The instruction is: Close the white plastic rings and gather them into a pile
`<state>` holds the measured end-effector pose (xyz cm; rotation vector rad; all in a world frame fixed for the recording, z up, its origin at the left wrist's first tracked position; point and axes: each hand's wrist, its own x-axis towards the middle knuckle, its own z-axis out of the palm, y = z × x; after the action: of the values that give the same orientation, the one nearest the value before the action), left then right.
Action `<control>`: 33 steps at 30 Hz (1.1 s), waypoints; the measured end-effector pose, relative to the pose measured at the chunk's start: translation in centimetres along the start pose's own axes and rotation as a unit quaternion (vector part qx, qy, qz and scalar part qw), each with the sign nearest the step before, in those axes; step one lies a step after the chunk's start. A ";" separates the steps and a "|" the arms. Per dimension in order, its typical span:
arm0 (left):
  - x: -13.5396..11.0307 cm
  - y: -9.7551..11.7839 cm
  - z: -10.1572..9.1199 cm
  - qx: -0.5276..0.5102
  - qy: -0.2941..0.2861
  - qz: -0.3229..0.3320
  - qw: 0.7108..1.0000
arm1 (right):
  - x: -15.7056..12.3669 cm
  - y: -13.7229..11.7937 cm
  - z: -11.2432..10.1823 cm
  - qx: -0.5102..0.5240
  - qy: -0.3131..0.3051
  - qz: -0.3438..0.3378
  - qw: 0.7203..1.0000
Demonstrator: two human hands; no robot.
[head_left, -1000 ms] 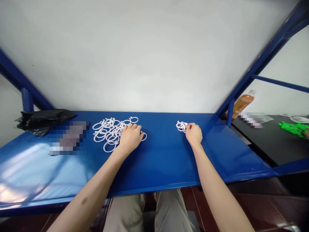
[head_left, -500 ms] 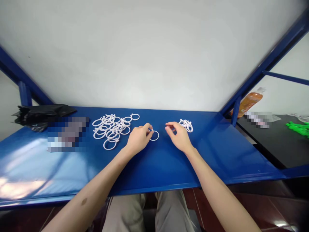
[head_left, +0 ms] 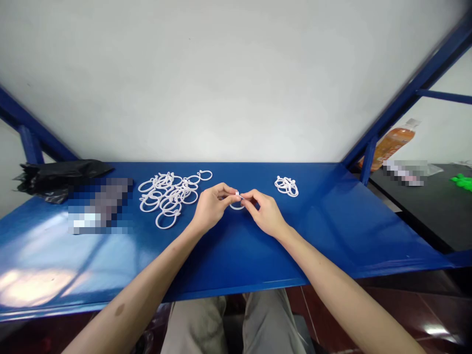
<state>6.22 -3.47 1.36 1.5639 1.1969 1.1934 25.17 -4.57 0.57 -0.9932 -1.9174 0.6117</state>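
Note:
One white plastic ring (head_left: 237, 205) is held over the middle of the blue table (head_left: 317, 236) by both my hands. My left hand (head_left: 211, 209) pinches its left side and my right hand (head_left: 264, 212) pinches its right side, fingertips meeting at the ring's top. To the left lies a loose pile of several white rings (head_left: 168, 195). A small bunch of white rings (head_left: 286, 186) lies to the right of my hands, apart from them.
A black plastic bag (head_left: 55, 178) sits at the table's far left, beside a blurred flat item (head_left: 99, 205). Past the blue frame post (head_left: 367, 164) on the right are an orange bottle (head_left: 391, 143), a black table and green parts (head_left: 463, 181). A white wall backs the table.
My left hand took one ring from the pile and carried it to the centre. My right hand left the small bunch and came left to pinch the same ring.

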 end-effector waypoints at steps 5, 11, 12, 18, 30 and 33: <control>-0.4 0.0 0.3 -0.044 -0.001 -0.012 0.999 | -0.1 0.2 0.3 -0.040 0.015 -0.065 0.997; -1.0 0.4 0.4 0.034 0.001 0.005 0.999 | -0.4 0.5 0.1 -0.100 -0.019 -0.130 0.986; -0.9 0.3 0.3 0.057 -0.004 0.010 0.998 | -0.4 0.5 0.2 -0.109 -0.024 -0.130 0.985; 1.0 -0.8 -0.8 0.390 -0.004 0.139 0.910 | 0.4 0.9 0.1 -0.189 0.008 -0.063 0.980; 1.6 -2.6 -2.9 0.524 0.008 0.149 0.838 | 1.4 7.1 -7.1 -0.270 0.323 0.151 0.894; 1.1 -1.8 -2.2 0.452 -0.046 0.180 0.872 | 1.6 8.3 -7.6 -0.243 0.351 0.190 0.884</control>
<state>3.80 -1.84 0.36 2.5959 1.5539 0.7576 34.56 1.60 -0.85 -1.6629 -1.2325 -0.0669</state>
